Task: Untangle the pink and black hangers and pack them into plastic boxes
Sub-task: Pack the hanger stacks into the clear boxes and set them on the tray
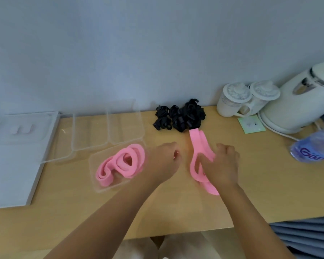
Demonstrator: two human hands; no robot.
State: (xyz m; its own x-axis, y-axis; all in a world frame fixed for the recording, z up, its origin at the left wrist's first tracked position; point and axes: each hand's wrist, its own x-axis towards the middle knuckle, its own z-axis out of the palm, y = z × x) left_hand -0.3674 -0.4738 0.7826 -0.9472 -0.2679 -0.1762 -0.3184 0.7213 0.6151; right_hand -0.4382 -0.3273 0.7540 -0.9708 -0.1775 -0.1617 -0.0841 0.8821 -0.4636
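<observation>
Well inside table edge (176,233) — right hand (222,166) grips pink hangers (196,144).

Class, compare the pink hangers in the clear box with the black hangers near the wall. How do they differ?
The pink hangers lie packed in a clear box; the black hangers sit bare on the table. The pink hangers are few broad loops; the black hangers are many small tangled pieces. Both are piles of hangers.
</observation>
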